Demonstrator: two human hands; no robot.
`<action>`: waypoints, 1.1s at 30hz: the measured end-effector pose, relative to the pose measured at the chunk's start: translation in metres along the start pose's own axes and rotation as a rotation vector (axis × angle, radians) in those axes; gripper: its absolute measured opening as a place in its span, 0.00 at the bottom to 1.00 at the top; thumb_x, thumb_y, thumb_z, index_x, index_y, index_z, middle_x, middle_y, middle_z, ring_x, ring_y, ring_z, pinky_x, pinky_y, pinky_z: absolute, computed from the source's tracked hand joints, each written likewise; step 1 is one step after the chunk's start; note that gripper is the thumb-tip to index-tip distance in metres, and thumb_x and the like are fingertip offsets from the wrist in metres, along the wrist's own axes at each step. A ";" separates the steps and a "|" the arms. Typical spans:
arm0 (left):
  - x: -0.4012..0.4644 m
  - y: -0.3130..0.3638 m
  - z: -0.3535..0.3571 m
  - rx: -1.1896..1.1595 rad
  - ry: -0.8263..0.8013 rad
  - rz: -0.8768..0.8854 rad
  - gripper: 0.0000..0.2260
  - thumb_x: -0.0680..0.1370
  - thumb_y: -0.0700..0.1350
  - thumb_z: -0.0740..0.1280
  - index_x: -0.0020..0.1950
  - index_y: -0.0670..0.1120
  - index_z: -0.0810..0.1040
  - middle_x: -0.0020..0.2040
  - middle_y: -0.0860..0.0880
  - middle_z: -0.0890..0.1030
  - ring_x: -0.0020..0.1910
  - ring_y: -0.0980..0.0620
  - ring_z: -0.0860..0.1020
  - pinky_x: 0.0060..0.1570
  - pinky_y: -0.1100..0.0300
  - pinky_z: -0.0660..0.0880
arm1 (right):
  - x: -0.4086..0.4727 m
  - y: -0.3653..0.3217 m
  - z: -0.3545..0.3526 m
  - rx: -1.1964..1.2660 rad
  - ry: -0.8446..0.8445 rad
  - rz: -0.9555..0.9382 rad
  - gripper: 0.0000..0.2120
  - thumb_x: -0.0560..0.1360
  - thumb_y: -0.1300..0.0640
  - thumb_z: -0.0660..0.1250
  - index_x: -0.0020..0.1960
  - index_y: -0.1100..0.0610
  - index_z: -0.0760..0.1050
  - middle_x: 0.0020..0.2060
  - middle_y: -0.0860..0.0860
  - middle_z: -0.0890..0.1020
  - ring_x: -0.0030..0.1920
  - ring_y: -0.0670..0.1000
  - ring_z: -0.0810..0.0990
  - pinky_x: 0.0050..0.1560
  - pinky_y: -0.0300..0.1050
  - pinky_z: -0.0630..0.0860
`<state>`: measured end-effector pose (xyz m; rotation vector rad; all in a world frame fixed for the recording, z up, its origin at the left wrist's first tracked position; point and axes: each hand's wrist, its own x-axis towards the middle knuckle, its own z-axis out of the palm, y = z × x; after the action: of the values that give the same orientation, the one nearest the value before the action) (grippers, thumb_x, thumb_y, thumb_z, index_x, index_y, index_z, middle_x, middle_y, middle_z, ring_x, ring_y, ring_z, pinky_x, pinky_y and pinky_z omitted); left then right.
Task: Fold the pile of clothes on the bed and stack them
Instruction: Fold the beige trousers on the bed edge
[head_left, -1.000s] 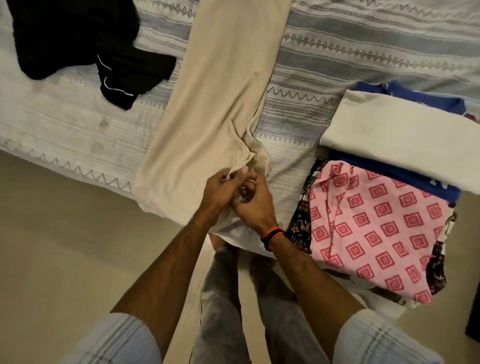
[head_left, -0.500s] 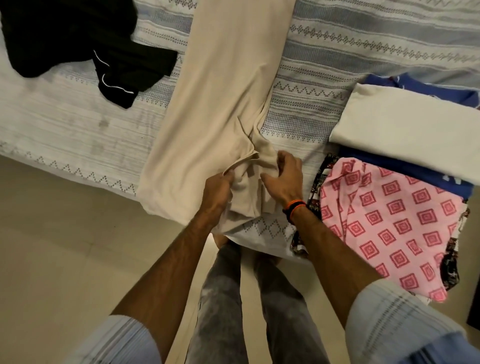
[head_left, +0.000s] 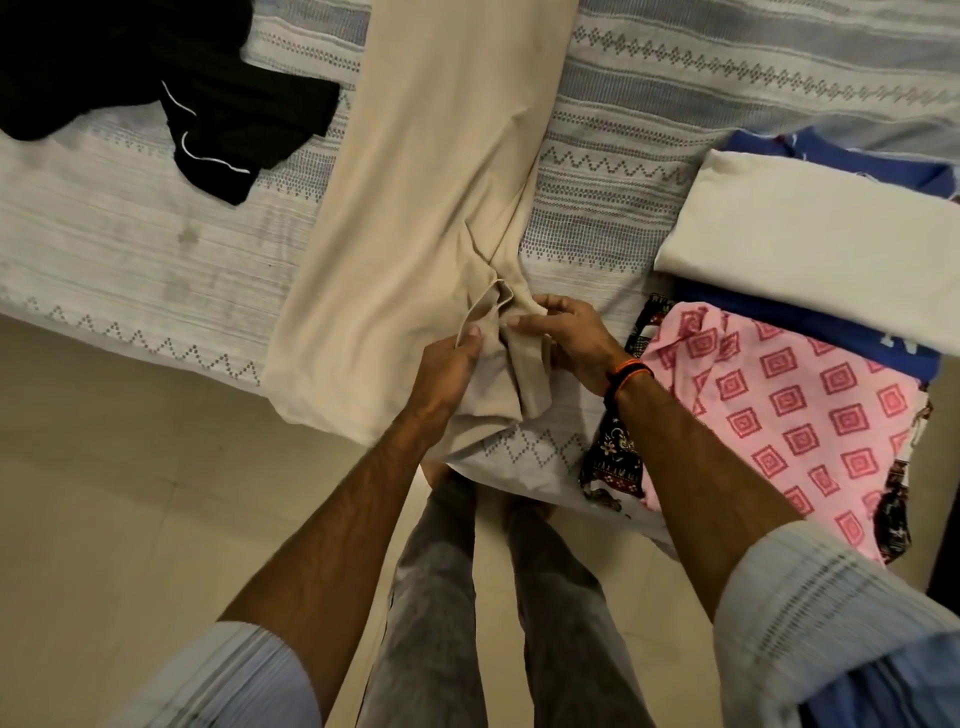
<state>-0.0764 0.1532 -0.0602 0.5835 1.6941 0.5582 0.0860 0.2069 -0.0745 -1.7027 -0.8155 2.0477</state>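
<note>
A long beige garment (head_left: 426, 208) lies lengthwise across the bed (head_left: 675, 88), its near end hanging over the edge. My left hand (head_left: 449, 366) grips a bunched fold of that near end. My right hand (head_left: 569, 338) pinches the same bunched cloth from the right side. Folded clothes sit stacked at the right: a cream piece (head_left: 810, 244) over a blue one (head_left: 831, 332), and a pink piece with red squares (head_left: 800, 415) over a dark floral one (head_left: 613, 452). A crumpled black garment (head_left: 171, 88) lies at the far left.
The bed carries a white and grey patterned cover, and its edge runs diagonally from left to lower right. Beige tiled floor (head_left: 130, 493) lies below it. My legs in grey trousers (head_left: 493, 597) stand against the bed edge.
My hands were clasped together on the beige cloth, then moved apart. My right hand now pinches the bunched fold higher up while my left keeps its grip.
</note>
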 end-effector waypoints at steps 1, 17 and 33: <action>0.000 0.000 0.001 0.004 -0.001 0.005 0.17 0.83 0.53 0.58 0.62 0.43 0.79 0.59 0.44 0.81 0.58 0.46 0.78 0.63 0.48 0.74 | -0.002 0.002 -0.004 -0.024 -0.021 0.018 0.21 0.68 0.57 0.78 0.59 0.61 0.79 0.49 0.55 0.85 0.48 0.55 0.84 0.48 0.50 0.79; -0.025 0.001 0.032 0.497 -0.396 0.443 0.42 0.66 0.50 0.80 0.76 0.51 0.64 0.66 0.51 0.77 0.63 0.57 0.74 0.57 0.73 0.69 | -0.035 0.049 -0.010 -0.110 0.388 -0.006 0.13 0.76 0.43 0.66 0.46 0.50 0.82 0.45 0.50 0.86 0.49 0.53 0.83 0.57 0.56 0.79; 0.028 0.042 0.043 0.813 0.144 0.592 0.10 0.79 0.47 0.64 0.57 0.47 0.81 0.57 0.47 0.80 0.55 0.47 0.78 0.55 0.53 0.74 | -0.031 0.040 -0.007 -0.563 0.563 -0.027 0.21 0.70 0.37 0.71 0.51 0.53 0.77 0.41 0.46 0.80 0.41 0.48 0.78 0.39 0.42 0.71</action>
<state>-0.0361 0.2059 -0.0620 1.6956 1.8559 0.2940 0.1028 0.1591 -0.0766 -2.3768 -1.2608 1.2528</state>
